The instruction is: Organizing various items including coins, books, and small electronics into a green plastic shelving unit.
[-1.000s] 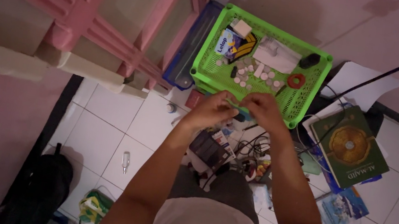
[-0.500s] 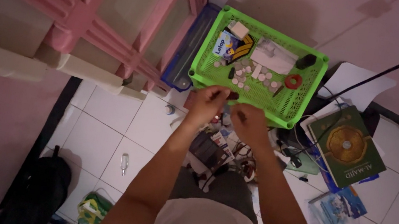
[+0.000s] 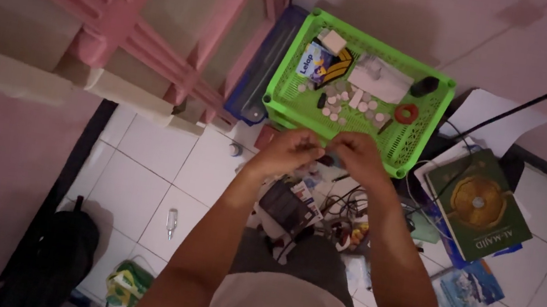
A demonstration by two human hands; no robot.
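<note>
My left hand and my right hand meet just in front of the near rim of a green plastic basket. Between their fingertips they pinch a small dark object, mostly hidden by the fingers. The basket holds several pale round discs, a red ring, a white folded cloth, a small printed box and a dark oval piece.
A pink-framed shelf unit stands at left. A green hardcover book lies on papers at right. Cables and small clutter cover the white tiles below my hands. A black bag and a small bottle lie lower left.
My hands were apart half a second ago, the left one holding the small dark object near the basket rim. They have come back together over it.
</note>
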